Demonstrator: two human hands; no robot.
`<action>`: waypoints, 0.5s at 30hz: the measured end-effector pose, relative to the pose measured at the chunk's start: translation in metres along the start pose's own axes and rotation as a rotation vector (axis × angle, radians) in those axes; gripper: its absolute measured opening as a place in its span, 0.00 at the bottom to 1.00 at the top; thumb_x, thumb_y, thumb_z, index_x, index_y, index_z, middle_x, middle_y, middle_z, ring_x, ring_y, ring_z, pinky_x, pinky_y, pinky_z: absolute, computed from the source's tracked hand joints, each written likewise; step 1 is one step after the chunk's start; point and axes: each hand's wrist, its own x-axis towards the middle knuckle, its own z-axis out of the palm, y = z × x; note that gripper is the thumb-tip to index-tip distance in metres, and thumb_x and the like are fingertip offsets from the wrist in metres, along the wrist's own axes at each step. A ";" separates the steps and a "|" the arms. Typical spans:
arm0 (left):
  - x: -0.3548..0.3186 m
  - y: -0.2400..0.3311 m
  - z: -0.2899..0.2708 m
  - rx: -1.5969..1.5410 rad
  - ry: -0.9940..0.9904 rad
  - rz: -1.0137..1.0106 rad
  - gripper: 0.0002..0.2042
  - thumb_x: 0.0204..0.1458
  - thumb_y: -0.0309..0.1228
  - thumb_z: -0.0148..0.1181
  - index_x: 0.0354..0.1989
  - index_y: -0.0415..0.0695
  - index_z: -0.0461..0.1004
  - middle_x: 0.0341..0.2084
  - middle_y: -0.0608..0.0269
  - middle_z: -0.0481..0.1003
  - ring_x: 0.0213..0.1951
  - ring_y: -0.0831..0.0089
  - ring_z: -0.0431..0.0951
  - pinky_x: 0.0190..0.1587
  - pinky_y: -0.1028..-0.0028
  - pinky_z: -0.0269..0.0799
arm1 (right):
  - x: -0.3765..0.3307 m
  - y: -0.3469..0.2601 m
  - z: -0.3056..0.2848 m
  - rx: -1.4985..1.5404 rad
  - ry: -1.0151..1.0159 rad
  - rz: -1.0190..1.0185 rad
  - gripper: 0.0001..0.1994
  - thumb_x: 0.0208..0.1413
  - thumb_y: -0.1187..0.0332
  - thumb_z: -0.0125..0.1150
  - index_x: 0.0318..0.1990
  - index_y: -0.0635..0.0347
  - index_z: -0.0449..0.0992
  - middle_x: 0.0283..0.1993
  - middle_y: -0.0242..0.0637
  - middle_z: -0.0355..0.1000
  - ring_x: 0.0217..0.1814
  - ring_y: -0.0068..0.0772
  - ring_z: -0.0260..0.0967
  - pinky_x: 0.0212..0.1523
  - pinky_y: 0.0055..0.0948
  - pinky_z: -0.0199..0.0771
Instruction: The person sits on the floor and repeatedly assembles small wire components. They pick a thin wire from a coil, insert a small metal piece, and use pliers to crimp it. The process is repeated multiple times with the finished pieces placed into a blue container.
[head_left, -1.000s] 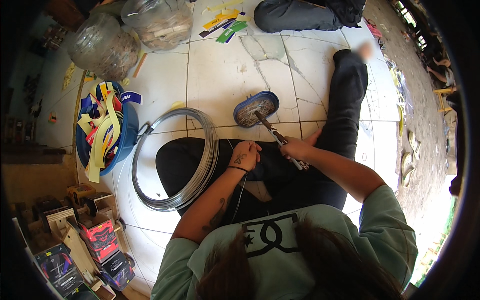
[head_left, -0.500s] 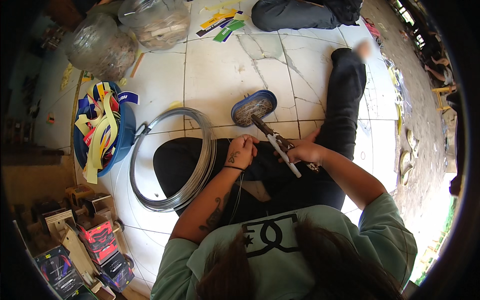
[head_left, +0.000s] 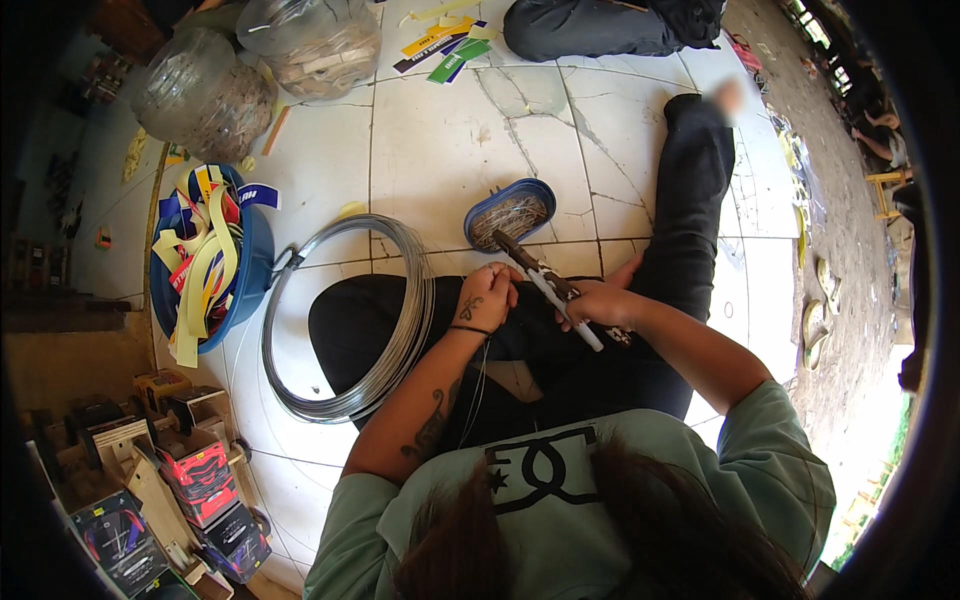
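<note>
Over the person's lap, the right hand (head_left: 598,303) is clamped around white-handled pliers (head_left: 548,289), whose nose points at the blue oval tray (head_left: 510,213) on the tiled floor (head_left: 450,150). Just beside it, the left hand (head_left: 487,297) pinches thin wire (head_left: 478,385). A grey wire coil (head_left: 355,320) lies to the left, near a blue basin (head_left: 245,270) of strips.

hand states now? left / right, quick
Left hand: closed, pinching a thin wire near the pliers' tip.
Right hand: closed around the handles of the pliers.
</note>
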 end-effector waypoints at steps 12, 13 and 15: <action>-0.010 -0.001 0.008 0.187 -0.026 -0.136 0.13 0.56 0.29 0.35 0.29 0.35 0.67 0.11 0.63 0.67 0.07 0.79 0.61 0.11 0.80 0.57 | 0.033 0.016 -0.013 -0.123 0.210 0.088 0.10 0.35 0.69 0.50 0.27 0.67 0.68 0.19 0.40 0.66 0.21 0.31 0.65 0.22 0.28 0.64; -0.009 -0.001 0.008 0.193 -0.023 -0.134 0.13 0.56 0.29 0.35 0.29 0.35 0.67 0.11 0.63 0.67 0.07 0.79 0.61 0.11 0.80 0.57 | 0.035 0.015 -0.013 -0.133 0.189 0.127 0.12 0.35 0.71 0.50 0.31 0.67 0.68 0.20 0.39 0.66 0.22 0.30 0.65 0.23 0.27 0.64; -0.006 -0.002 0.007 0.200 -0.011 -0.128 0.14 0.56 0.29 0.35 0.29 0.35 0.68 0.11 0.63 0.67 0.07 0.79 0.61 0.11 0.80 0.57 | 0.038 0.012 -0.012 -0.153 0.185 0.140 0.12 0.36 0.71 0.50 0.31 0.67 0.67 0.20 0.39 0.66 0.21 0.30 0.65 0.22 0.28 0.64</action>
